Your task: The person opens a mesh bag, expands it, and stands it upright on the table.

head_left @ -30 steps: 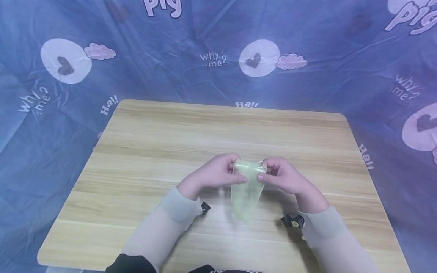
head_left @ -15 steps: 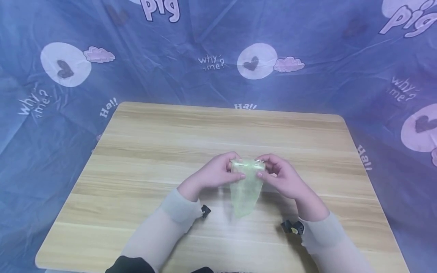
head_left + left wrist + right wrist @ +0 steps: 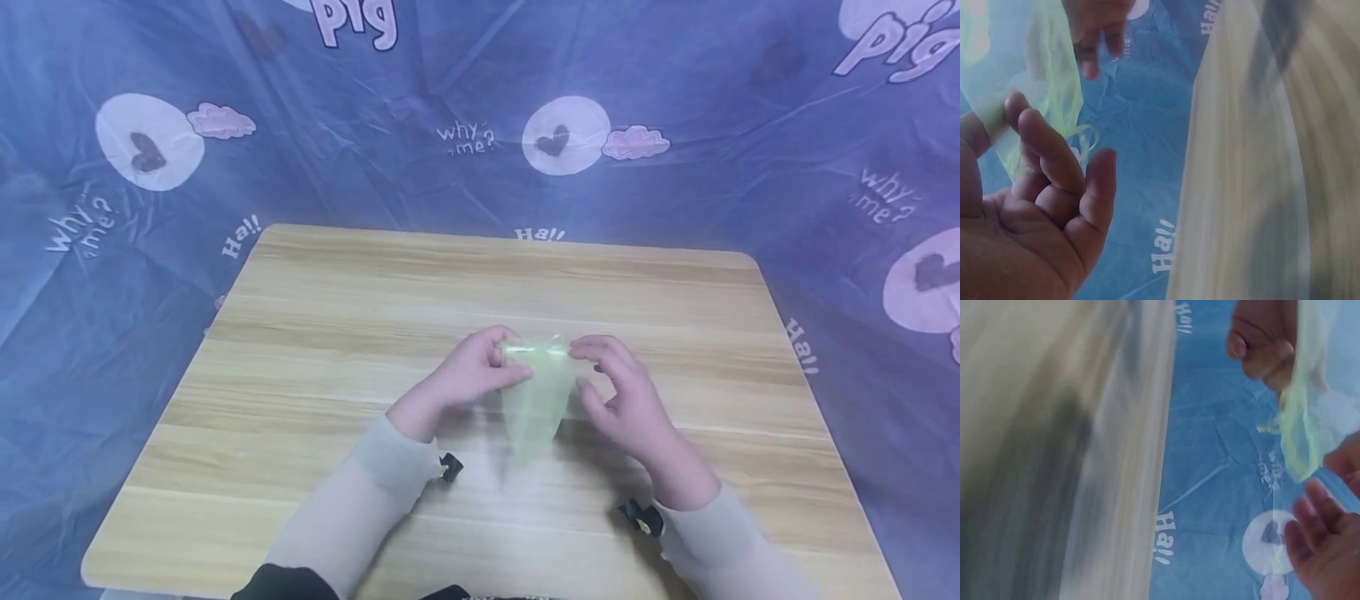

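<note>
A sheer pale green pouch [image 3: 534,408] hangs over the table between the hands, its top edge uppermost and its lower end tapering. My left hand [image 3: 474,368] pinches its upper left edge, thumb on the near side. In the left wrist view, a thin ribbon loop [image 3: 1090,139] dangles from the pouch's thin cloth. On the other side, my right hand [image 3: 624,400] has its thumb parted from its fingers, fingertips right at the upper right edge. The right wrist view shows the same right hand [image 3: 1329,544] with spread fingers just below the pouch's edge [image 3: 1300,450].
Under the hands lies a wood-grain table [image 3: 360,292] with rounded corners. Behind and beside it hangs a blue printed cloth [image 3: 360,150]. Small black devices, one at the left wrist [image 3: 450,467] and another at the right wrist [image 3: 642,518], stick out from the light sleeves.
My right hand has let go of the pouch's right edge, its thumb and fingers spreading apart. My left hand, still pinching the pouch, has shifted slightly left and away from the body.
</note>
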Tool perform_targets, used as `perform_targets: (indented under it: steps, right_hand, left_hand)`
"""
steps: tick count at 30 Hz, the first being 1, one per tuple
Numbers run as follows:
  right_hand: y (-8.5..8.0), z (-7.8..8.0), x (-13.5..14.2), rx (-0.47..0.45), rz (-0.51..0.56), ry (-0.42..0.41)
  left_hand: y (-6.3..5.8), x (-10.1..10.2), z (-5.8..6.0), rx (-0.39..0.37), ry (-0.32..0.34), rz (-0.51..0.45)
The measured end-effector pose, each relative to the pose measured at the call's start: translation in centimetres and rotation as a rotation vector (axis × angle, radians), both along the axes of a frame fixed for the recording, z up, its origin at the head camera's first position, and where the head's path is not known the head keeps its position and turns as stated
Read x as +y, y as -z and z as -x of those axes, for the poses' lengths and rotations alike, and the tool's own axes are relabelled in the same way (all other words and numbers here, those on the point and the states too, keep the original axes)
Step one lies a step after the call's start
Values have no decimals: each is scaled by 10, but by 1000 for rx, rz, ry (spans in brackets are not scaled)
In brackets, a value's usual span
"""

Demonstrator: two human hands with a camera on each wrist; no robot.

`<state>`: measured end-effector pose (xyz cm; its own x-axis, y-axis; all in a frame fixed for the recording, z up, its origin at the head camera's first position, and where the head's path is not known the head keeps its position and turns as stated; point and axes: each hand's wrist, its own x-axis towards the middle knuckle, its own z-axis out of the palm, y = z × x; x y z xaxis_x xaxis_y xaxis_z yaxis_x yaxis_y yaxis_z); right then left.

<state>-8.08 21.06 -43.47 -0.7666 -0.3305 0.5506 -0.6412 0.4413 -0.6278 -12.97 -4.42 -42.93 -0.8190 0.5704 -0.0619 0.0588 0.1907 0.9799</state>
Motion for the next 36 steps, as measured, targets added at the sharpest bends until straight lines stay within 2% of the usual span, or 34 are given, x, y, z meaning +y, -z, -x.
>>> perform_targets:
  steps: [3,6,10,13,14,17,20,21,23,25,28,30,36]
  right_hand:
    - [2,-1,-5,205,-69,18]
    - [2,-2,-11,338,-95,34]
    - [1,0,-16,432,-96,33]
    - [1,2,-18,472,-81,31]
    - [2,3,-18,479,-73,32]
    - [2,4,-17,459,-37,44]
    - [3,5,-14,391,21,65]
    - [3,5,-13,363,41,73]
    - [2,4,-9,303,76,97]
    - [2,4,-6,246,104,113]
    - [1,5,-2,183,116,111]
    - [1,5,-1,158,117,96]
    - [0,6,-3,128,109,61]
  left_hand:
    - [2,-1,3,-38,-39,-50]
    - [3,0,4,-89,-56,-112]
    - [5,3,5,-121,-49,-143]
    - [7,6,5,-138,-50,-130]
    - [8,7,4,-131,-73,-106]
    - [8,8,1,-33,-192,-20]
    - [5,6,-4,146,-316,2]
    - [4,6,-6,216,-322,-15]
    - [0,4,-11,344,-278,-58]
    - [-5,4,-15,449,-191,-80]
    - [-9,7,-19,559,-97,-42]
    - [-9,10,-20,594,-85,-8]
    - [-7,15,-20,625,-123,39]
